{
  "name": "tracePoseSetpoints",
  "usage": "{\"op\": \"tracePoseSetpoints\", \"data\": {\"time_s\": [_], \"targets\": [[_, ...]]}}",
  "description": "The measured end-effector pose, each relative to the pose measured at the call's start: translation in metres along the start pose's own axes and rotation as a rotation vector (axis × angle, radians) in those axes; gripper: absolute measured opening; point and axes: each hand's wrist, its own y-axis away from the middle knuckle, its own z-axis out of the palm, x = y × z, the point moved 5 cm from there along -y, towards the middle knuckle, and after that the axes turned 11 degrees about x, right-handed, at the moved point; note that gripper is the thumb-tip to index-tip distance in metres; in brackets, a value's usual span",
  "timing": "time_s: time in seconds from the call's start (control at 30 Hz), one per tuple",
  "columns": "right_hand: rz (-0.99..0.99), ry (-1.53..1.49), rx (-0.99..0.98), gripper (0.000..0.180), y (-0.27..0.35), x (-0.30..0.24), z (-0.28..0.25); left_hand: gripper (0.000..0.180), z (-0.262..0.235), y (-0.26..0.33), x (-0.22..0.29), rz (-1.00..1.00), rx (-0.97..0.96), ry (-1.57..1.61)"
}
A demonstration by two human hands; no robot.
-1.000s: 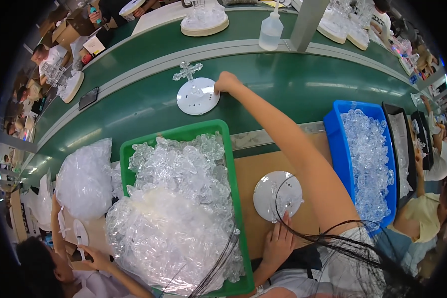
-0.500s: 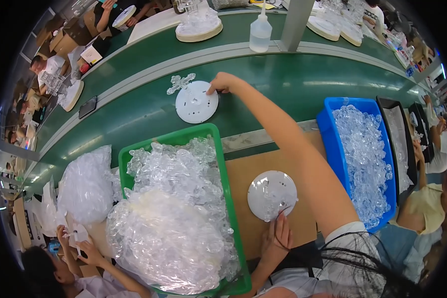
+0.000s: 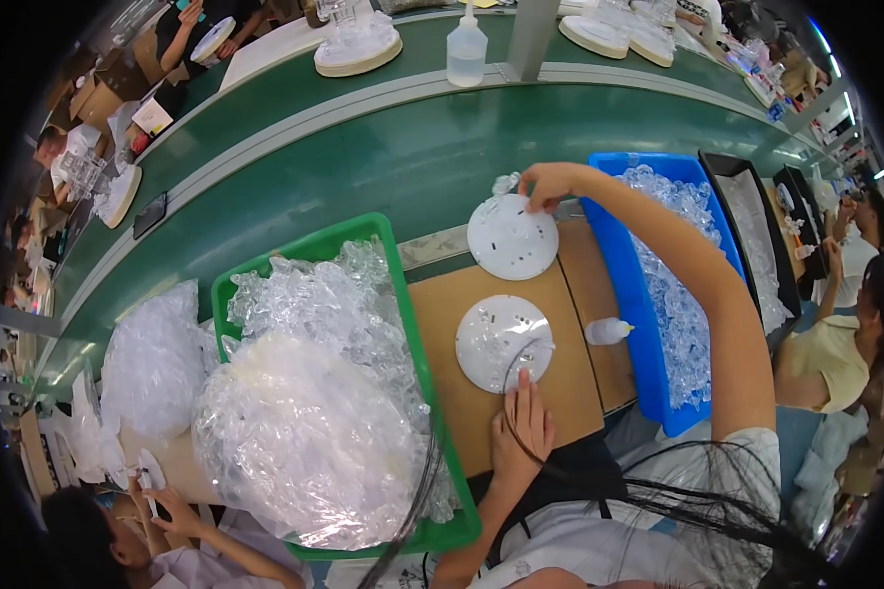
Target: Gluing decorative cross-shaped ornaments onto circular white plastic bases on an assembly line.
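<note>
My right hand (image 3: 550, 187) pinches the far rim of a white round disc (image 3: 513, 240) with small dark slots. A clear moulded plastic piece (image 3: 506, 185) shows beyond that rim, partly hidden. The disc is over the far edge of a brown cardboard sheet (image 3: 442, 314). Closer to me, a second white disc (image 3: 491, 334) lies on the cardboard, with clear plastic on its face. My left hand (image 3: 524, 427) rests at its near rim, fingers stretched out and fingertips touching it. Strands of dark hair cross in front of this disc and hand.
Left stands a green bin (image 3: 399, 314) heaped with bagged clear plastic parts. A blue bin (image 3: 631, 294) of clear pieces stands right, with a small white bottle (image 3: 607, 332) beside it. Beyond runs a green belt (image 3: 304, 187). A squeeze bottle (image 3: 466, 54) stands past the rail. A co-worker (image 3: 118, 540) sits at left.
My right hand has drawn the far disc off the green belt toward me, to the cardboard's far edge. The near disc stays under my left fingertips. The whole view has shifted slightly.
</note>
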Motion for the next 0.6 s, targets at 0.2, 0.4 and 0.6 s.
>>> {"op": "tracePoseSetpoints", "data": {"time_s": [0.2,0.4,0.6], "targets": [[-0.189,0.42,0.4,0.032,0.044,0.01,-0.005,0.052,0.001,-0.004,0.007,0.018,0.018,0.054],[-0.48,-0.248,1.006,0.024,0.31,-0.047,0.033,0.053,-0.005,0.001,0.002,-0.003,0.014,0.033],[-0.097,-0.659,1.246,0.053,0.319,0.082,0.198,0.053,-0.003,-0.004,0.009,0.005,0.009,0.124]]}}
